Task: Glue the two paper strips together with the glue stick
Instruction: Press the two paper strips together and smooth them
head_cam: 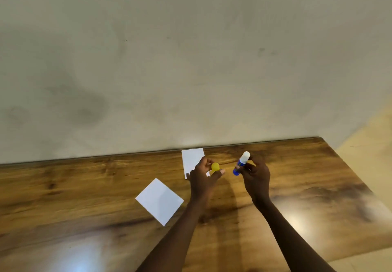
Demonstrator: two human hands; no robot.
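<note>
Two white paper strips lie on the wooden table (84,186). One paper strip (159,201) rests turned at an angle, left of my arms. The other paper strip (192,159) lies near the wall, partly hidden behind my left hand. My left hand (203,177) pinches the yellow cap (216,167) between thumb and fingers. My right hand (255,176) holds the blue glue stick (240,164) tilted, its white glue end pointing up and uncovered. Both hands hover above the table, a short gap between them.
The table's far edge meets a plain pale wall (191,59). The table's right edge (350,165) drops off to a light floor (371,144). Bright light reflections show on the tabletop near me.
</note>
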